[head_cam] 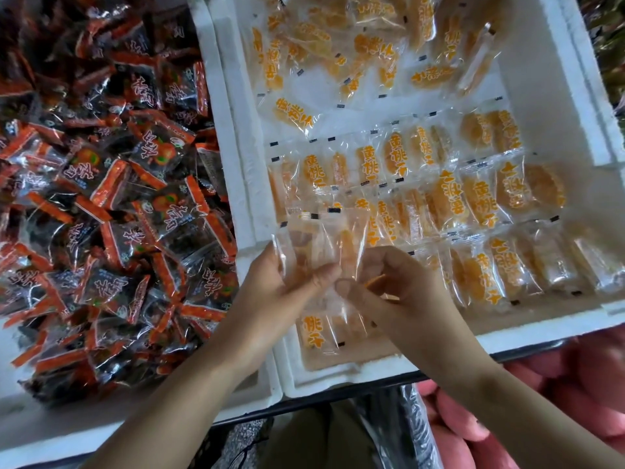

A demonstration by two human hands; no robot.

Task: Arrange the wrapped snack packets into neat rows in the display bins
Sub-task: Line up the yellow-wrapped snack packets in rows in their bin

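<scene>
While poised over the near left corner of the white foam bin (252, 184), holding a small fan of clear wrapped packets (321, 245) in both grips: left grip (270, 292) curled round the fan's left side with the thumb pressed across its front, right grip (399, 292) pinching its lower right edge between thumb and forefinger. Beneath the fan, flat packets (318, 330) lying at the bin's near edge. Across the bin's middle, overlapping rows of yellow packets (473, 198), reaching from the left wall toward the right wall. At the far end, a loose jumble of packets (338, 52) of the same kind. Touching the bin's left wall, a second foam bin (40, 431) heaped with dark packets edged in orange-red (118, 198). Past the near right corner, pink rounded things (575, 384), too blurred to name.
</scene>
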